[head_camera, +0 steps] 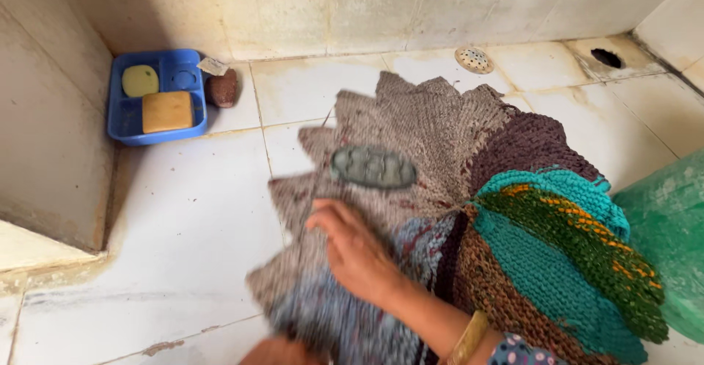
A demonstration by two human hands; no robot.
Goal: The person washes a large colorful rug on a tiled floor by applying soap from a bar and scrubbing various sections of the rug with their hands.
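Note:
A round knitted mat (pixel 440 123) lies on the white tiled floor, grey-brown on the left and teal, green, orange and maroon on the right. A grey-green oval soap bar (pixel 372 168) rests on its grey part. My right hand (pixel 352 251), with a gold bangle (pixel 469 339) at the wrist, lies palm down on the mat just below the soap, fingers stretched out and blurred. A sliver of skin at the bottom edge (pixel 279 352) may be my left hand, touching the mat's near rim; its fingers are hidden.
A blue tray (pixel 121 119) in the far left corner holds a pale green soap (pixel 139 80) and an orange soap (pixel 167 111); a brown stone (pixel 221 88) sits beside it. A round drain cover (pixel 474 59) and a wall hole (pixel 606 57) lie beyond. Green plastic (pixel 671 233) stands right.

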